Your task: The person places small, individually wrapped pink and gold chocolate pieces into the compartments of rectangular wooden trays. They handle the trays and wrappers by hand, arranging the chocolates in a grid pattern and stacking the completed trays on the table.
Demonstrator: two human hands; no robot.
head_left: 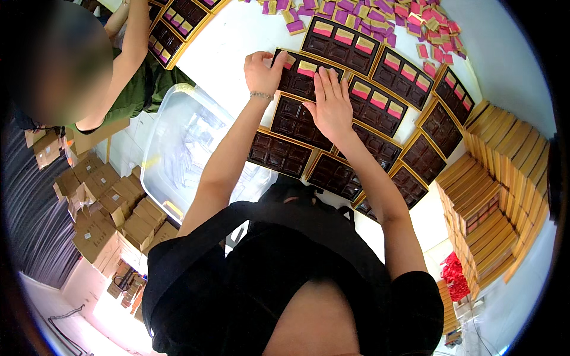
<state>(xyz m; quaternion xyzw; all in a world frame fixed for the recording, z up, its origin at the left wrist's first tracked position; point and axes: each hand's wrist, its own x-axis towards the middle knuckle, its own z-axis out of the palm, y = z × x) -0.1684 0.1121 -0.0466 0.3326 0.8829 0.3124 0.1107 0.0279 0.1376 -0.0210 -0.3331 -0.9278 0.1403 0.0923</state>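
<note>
A gold-edged box with a dark brown compartmented tray lies under both hands. Pink-and-gold wrapped pieces sit along its far row. My left hand is closed at the box's left end, its thumb over the leftmost piece and its curled fingers at the outer edge. Flat and stretched out, my right hand rests over the right end, covering whatever lies there. Just beyond, another box holds three such pieces. A similar filled box lies to the right of my right hand.
Nearer boxes show bare brown trays. Loose purple pieces and pink pieces are heaped at the far side. Stacked gold-edged boxes stand right. A clear plastic bin, cartons and another person are left.
</note>
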